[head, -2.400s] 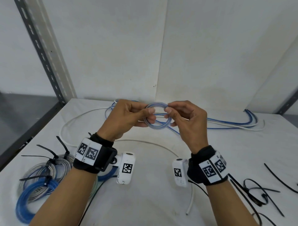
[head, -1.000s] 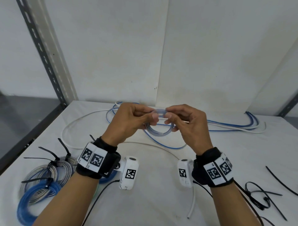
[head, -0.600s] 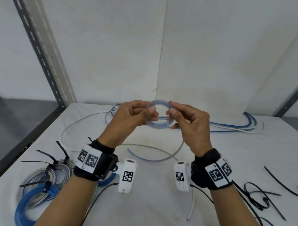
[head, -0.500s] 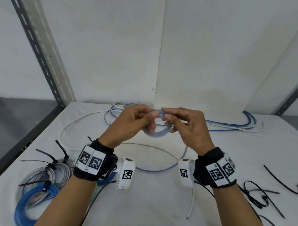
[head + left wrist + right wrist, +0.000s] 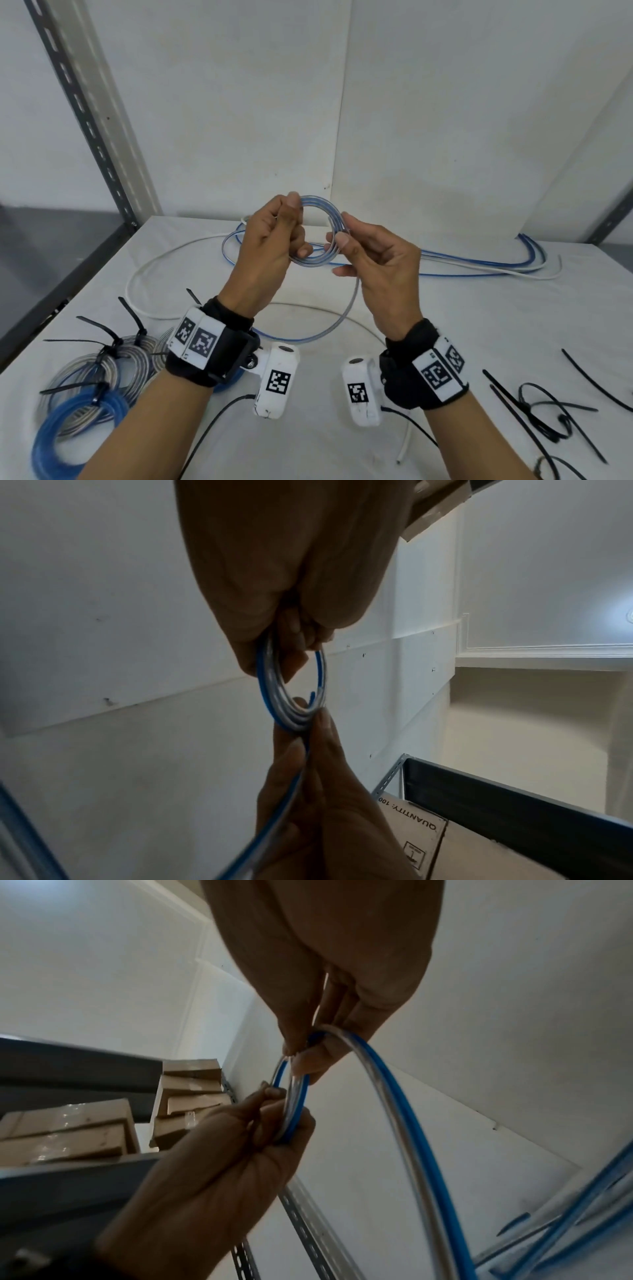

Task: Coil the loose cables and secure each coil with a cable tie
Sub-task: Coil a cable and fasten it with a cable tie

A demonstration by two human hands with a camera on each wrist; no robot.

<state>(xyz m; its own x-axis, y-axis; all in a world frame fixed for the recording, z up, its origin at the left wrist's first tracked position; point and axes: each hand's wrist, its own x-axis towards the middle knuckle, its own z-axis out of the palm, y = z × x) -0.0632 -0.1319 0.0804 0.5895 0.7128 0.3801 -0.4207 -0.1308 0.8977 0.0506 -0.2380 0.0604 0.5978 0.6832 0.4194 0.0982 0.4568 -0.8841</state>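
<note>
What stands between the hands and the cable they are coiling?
Nothing visible. The left hand grips the coil directly and the right hand pinches its other side, above the table.

We stood in a storeroom: slotted steel shelving (image 5: pixel 85 113) at upper left and stacked cardboard boxes (image 5: pixel 68 1131).

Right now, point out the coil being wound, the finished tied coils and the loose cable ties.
coil being wound (image 5: pixel 320 236), head view, its right-hand arc between the hands.
finished tied coils (image 5: pixel 78 407), head view, blue coil's upper loops.
loose cable ties (image 5: pixel 548 416), head view, tangled loop at the table's right.
</note>
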